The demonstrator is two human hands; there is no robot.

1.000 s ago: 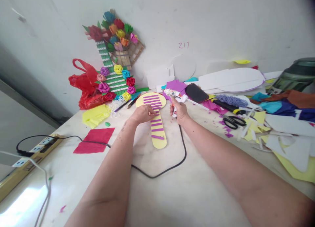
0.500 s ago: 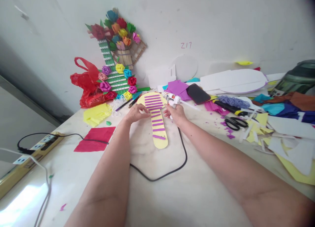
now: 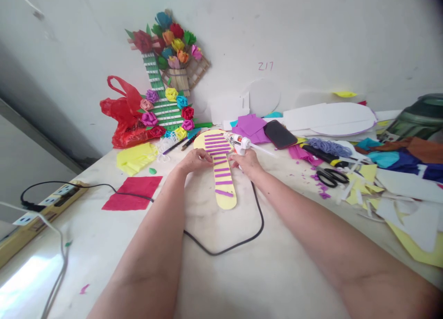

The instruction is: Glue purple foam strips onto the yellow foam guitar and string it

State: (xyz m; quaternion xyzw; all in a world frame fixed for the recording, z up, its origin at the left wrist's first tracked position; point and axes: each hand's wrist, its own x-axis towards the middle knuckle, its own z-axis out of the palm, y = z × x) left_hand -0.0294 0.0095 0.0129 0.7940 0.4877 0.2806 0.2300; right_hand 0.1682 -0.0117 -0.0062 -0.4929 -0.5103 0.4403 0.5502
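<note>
A pale yellow mushroom-shaped cutout [image 3: 226,202] lies flat, with several purple strips [image 3: 223,174] across its rounded top and stem. My left hand [image 3: 197,161] is at its left edge, thumb and fingers closed together where the stem meets the top. Whatever they pinch is too small to make out. On the other side, my right hand [image 3: 247,162] is closed around the handle of a white hot glue gun [image 3: 244,143]. The nozzle points left over the top part, and a glue stick sticks out at the back. My right fingertips are by the stem's right edge.
The gun's black cord [image 3: 228,248] loops across the table in front. Scissors [image 3: 332,176], a cutter [image 3: 323,156], a phone [image 3: 280,133] and paper scraps [image 3: 363,185] lie right. Red paper [image 3: 133,193] and a power strip [image 3: 44,212] are left; a flower decoration [image 3: 166,111] leans on the wall.
My right hand and the glue gun have shifted slightly left and nearer, and my right fingertips have come together by the stem. The left hand's fingers have closed up slightly at the cutout's edge.
</note>
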